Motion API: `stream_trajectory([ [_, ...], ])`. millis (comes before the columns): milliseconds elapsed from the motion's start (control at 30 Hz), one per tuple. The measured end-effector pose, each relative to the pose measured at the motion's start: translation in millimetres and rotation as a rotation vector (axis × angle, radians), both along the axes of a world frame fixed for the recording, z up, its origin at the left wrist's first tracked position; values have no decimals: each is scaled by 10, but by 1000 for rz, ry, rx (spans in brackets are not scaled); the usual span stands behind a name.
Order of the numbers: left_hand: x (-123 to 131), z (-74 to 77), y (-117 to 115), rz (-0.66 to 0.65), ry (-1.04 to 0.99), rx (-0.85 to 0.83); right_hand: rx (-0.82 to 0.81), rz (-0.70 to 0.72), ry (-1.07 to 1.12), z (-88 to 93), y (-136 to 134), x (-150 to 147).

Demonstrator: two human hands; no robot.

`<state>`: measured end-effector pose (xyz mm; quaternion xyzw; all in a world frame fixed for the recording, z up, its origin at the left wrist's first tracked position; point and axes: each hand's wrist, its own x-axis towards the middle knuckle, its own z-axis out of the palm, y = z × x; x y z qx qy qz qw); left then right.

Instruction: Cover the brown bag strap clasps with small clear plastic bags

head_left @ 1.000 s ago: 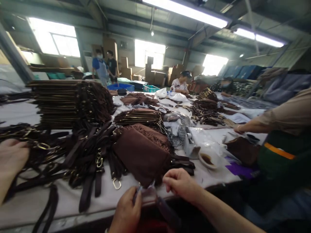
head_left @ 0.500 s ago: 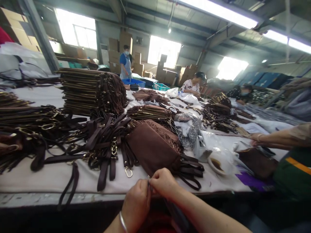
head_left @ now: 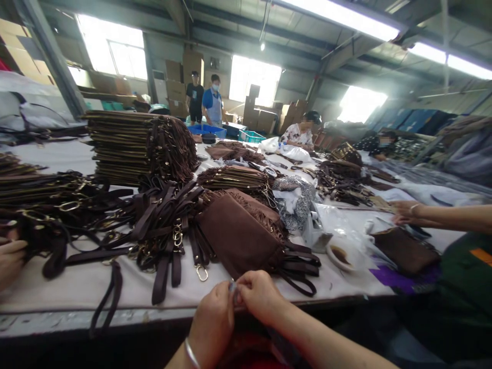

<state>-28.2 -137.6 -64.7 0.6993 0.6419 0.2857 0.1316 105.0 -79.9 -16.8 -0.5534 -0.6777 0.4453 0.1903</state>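
Note:
My left hand (head_left: 213,319), with a silver bangle at the wrist, is closed at the table's front edge. Right beside it, my right hand (head_left: 258,295) is closed too, fingertips meeting the left ones. A small bluish-grey piece (head_left: 232,287) shows between the fingers; its kind is hidden. Just beyond my hands lies a brown fringed pouch (head_left: 238,233) on a stack of others. Dark wrist straps (head_left: 303,264) stick out at its right. To its left sits a heap of brown straps (head_left: 165,220) with gold clips, one gold clip (head_left: 202,272) lying on the white cloth.
A tall stack of fringed pouches (head_left: 119,148) stands back left. Right of the middle are a plastic bag (head_left: 338,225) and a round bowl (head_left: 340,256) with brown contents. A co-worker's hands (head_left: 407,211) are beside a brown pouch (head_left: 405,248); another person's hand (head_left: 11,261) is at far left.
My hands stay together, and slightly more of the bluish-grey piece shows. A person's hand has appeared at far left. A second standing person shows in the background. The view has shifted slightly.

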Motion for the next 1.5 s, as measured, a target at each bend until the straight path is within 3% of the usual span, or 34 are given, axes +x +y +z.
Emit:
stream_trajectory([
  [133, 23, 99, 1, 44, -108, -130, 87, -89, 79, -40, -117, 47],
  [333, -15, 200, -5, 73, -244, -200, 189, -53, 65, -161, -181, 82],
  [400, -11, 210, -8, 89, -436, -271, 187, -47, 61, -186, -202, 85],
  [567, 65, 199, -46, 190, -1259, -608, 154, -39, 93, -192, -256, 78],
  [667, 90, 194, -76, 280, -1602, -769, 40, -74, 136, -170, -270, 41],
  [800, 65, 188, -82, 299, -1909, -909, -204, -135, 201, -139, -259, -47],
  [967, 3, 196, -70, 307, -2039, -1002, -265, -57, 106, -117, -239, 9],
  [1033, -23, 215, -74, 338, -2015, -1022, -139, 24, 22, -81, -222, 124],
  [1233, -48, 301, -87, 395, -1853, -1013, 552, 304, -173, 168, -57, 362],
  [1367, -39, 346, -86, 406, -1818, -1011, 747, 565, -306, 238, 47, 238],
  [1500, -78, 348, -92, 427, -1910, -1068, 813, 671, -383, 193, 40, 100],
])
